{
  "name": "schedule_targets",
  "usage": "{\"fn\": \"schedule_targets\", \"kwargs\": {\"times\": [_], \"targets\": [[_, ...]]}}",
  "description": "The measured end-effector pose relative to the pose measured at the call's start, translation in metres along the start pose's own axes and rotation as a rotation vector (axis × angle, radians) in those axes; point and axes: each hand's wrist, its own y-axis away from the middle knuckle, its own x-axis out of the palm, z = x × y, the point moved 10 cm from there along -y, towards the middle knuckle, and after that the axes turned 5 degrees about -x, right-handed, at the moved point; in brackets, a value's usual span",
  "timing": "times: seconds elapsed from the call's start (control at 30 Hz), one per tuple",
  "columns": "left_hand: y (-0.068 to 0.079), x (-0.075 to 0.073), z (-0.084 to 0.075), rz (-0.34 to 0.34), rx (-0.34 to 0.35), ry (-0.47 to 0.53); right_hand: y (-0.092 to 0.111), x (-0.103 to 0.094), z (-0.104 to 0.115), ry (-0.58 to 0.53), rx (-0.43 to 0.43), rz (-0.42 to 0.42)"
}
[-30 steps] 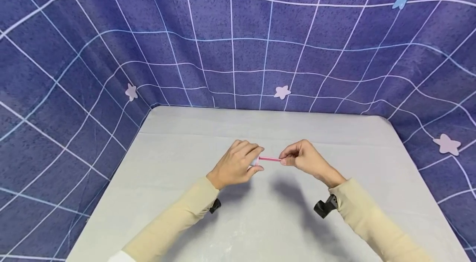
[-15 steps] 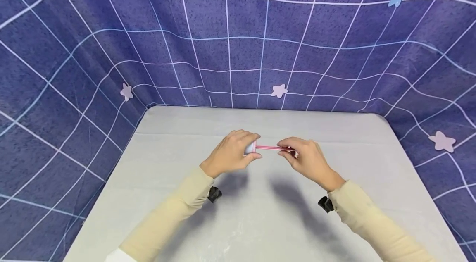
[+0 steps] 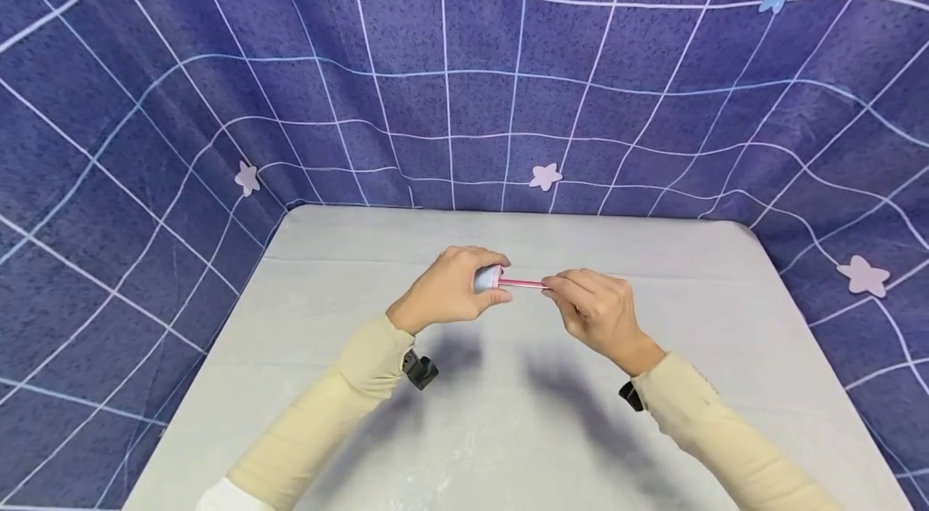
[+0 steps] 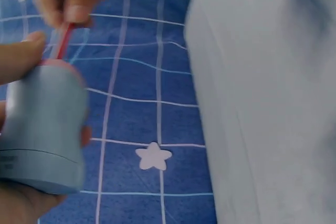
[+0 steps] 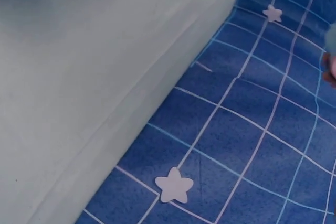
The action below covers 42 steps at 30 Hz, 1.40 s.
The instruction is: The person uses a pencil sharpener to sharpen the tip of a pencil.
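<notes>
In the head view my left hand [image 3: 441, 290] grips a small pale blue pencil sharpener [image 3: 485, 279], held sideways above the table with its pink end facing right. A thin red pencil [image 3: 521, 284] sticks out of that end. My right hand [image 3: 597, 311] pinches the pencil between thumb and fingertips, and the fingers hide its far end. The left wrist view shows the sharpener's waisted body [image 4: 47, 121] close up, fingers and thumb wrapped around it, the pencil [image 4: 64, 41] standing in its pink top. Only a sliver of the sharpener [image 5: 331, 39] enters the right wrist view.
A pale grey-white table [image 3: 464, 430] lies beneath both hands, which cast shadows on it. Dark blue curtain [image 3: 479, 108] with a line grid and star shapes encloses the back and sides. Small black wrist cameras [image 3: 421, 370] hang under the sleeves.
Both hands have shifted slightly farther from me. My right fingers spread along the pencil half a second ago, showing its end, and now close over it with the hand rolled. The left hand keeps its grip.
</notes>
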Motion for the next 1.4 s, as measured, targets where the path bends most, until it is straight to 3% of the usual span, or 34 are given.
{"fn": "schedule_targets", "kwargs": {"times": [0.1, 0.17, 0.27, 0.43, 0.53, 0.6, 0.7, 0.8, 0.93, 1.07, 1.13, 1.2, 1.3, 1.4], "targets": [[0.005, -0.002, -0.008, -0.103, 0.087, -0.055, 0.000, 0.005, -0.010, -0.083, 0.116, 0.084], [0.010, -0.002, -0.014, -0.168, 0.149, -0.104, 0.002, 0.011, -0.021, -0.164, 0.245, 0.171], [0.018, 0.001, -0.022, -0.260, 0.242, -0.204, 0.014, 0.028, -0.042, -0.356, 0.548, 0.353], [0.034, 0.013, -0.036, -0.368, 0.411, -0.413, 0.054, 0.059, -0.055, -0.817, 1.086, 0.625], [0.041, 0.018, -0.042, -0.420, 0.497, -0.519, 0.072, 0.068, -0.051, -0.999, 1.271, 0.711], [0.043, 0.018, -0.044, -0.435, 0.526, -0.558, 0.077, 0.070, -0.051, -1.029, 1.311, 0.725], [0.041, 0.015, -0.043, -0.425, 0.516, -0.569, 0.075, 0.071, -0.053, -0.967, 1.250, 0.707], [0.036, 0.010, -0.036, -0.385, 0.463, -0.529, 0.061, 0.068, -0.054, -0.826, 1.082, 0.641], [0.028, 0.004, -0.022, -0.321, 0.351, -0.410, 0.034, 0.052, -0.049, -0.535, 0.726, 0.477], [0.020, -0.002, -0.009, -0.243, 0.233, -0.248, 0.010, 0.030, -0.026, -0.229, 0.321, 0.289], [0.016, -0.003, -0.003, -0.175, 0.167, -0.172, 0.005, 0.021, -0.014, -0.135, 0.174, 0.204], [0.011, -0.001, 0.003, -0.083, 0.092, -0.105, 0.003, 0.014, -0.005, -0.081, 0.072, 0.140], [0.006, 0.002, 0.007, 0.038, 0.000, -0.057, 0.002, 0.007, 0.005, -0.042, -0.008, 0.070], [0.003, 0.002, 0.006, 0.094, -0.045, -0.045, -0.001, 0.002, 0.013, -0.015, -0.065, 0.024]]}}
